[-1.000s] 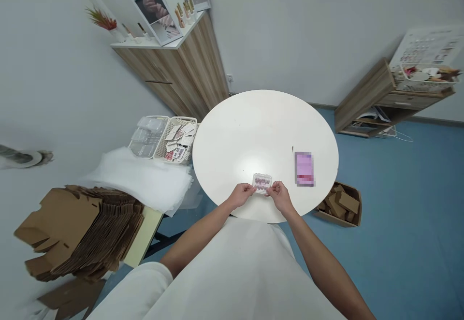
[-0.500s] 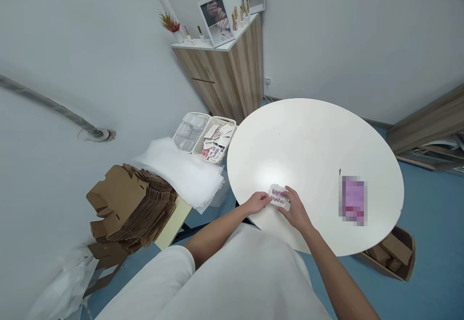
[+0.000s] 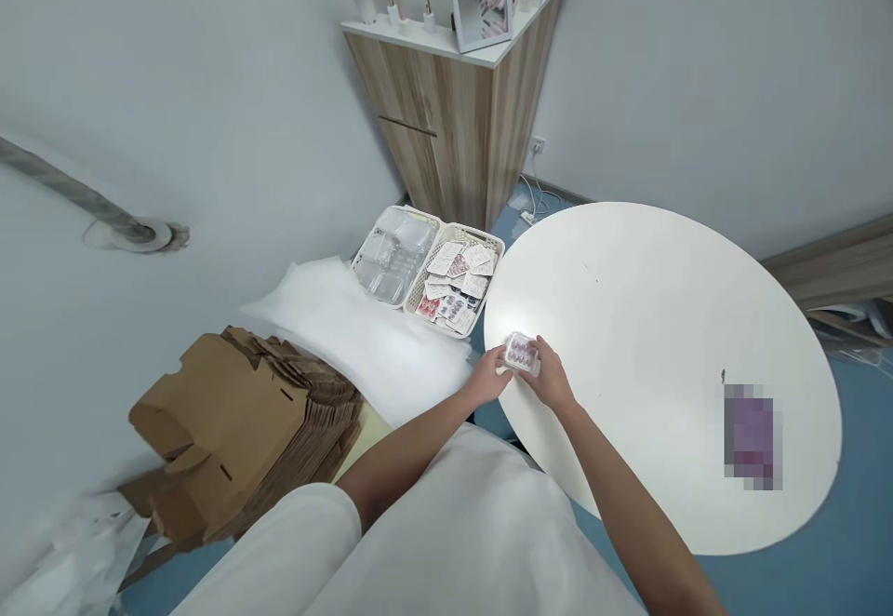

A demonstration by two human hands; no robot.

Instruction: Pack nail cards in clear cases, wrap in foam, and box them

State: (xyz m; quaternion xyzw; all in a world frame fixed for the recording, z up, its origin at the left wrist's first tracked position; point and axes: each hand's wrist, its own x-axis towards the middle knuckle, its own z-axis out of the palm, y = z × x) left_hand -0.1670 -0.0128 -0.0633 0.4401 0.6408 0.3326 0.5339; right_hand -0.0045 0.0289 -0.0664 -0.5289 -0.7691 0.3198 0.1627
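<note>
Between my two hands is a small clear plastic case with rows of purple press-on nails showing inside it. The fingers of my left hand grip its left edge. On the other side, my right hand grips the right edge, thumb low and fingers along the top. The case is over the left edge of the round white table; I cannot tell whether it touches the surface. A pixelated purple item lies on the table's right part.
Left of the table stand a basket of printed nail cards and a basket of clear plastic cases. White foam sheets and a stack of folded brown cardboard boxes are nearer me. A wooden cabinet stands behind.
My view has turned left and the baskets look nearer. Both hands have moved with the case toward the table's left edge, still holding it.
</note>
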